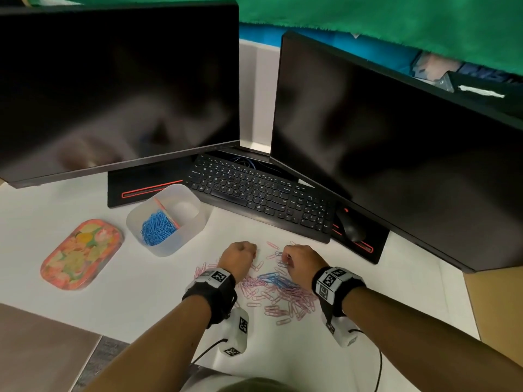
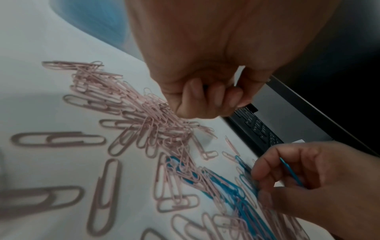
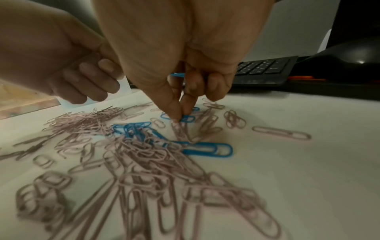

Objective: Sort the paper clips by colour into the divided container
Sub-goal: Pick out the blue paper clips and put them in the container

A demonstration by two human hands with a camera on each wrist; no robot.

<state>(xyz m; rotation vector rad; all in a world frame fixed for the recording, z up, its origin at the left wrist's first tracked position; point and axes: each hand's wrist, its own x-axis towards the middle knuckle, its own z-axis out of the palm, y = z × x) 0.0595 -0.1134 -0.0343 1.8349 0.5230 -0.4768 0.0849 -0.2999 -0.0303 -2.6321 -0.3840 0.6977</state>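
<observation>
From the head view, my left hand (image 1: pixel 239 257) and right hand (image 1: pixel 300 263) hover knuckles-up over the mixed paper clips (image 1: pixel 278 295) at lower centre; the divided container (image 1: pixel 167 219), centre left, already has blue clips in one half. Left wrist view: my left fingers (image 2: pixel 213 97) are curled, seemingly holding nothing. Right wrist view: thumb and forefinger pinch a blue clip (image 3: pixel 188 118) on the desk to free it, others kept in the palm.

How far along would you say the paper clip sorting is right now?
Partly done. One half of the container holds a heap of blue clips; the other half looks empty. The right hand pinches a blue clip off the desk, others already in its palm. A few blue clips and the whole pink pile are left.
</observation>
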